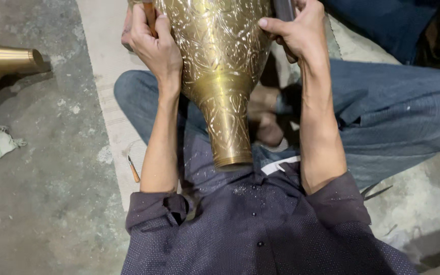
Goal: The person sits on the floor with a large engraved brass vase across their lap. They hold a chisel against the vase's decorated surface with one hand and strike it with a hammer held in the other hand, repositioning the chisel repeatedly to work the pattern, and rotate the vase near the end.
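Golden vase [220, 76] with engraved floral scrollwork; blue jeans [393, 112].

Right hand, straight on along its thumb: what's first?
The right hand thumb points left onto the engraved golden brass vase; its tip already seems to touch the wall, so the vase comes first. Depth is unclear.

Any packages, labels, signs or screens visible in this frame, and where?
None in view: no package, label, sign or screen.
Nearest to one: a plain white strip at the person's waist, beside the neck of the engraved brass vase; whether it is a tag cannot be told.
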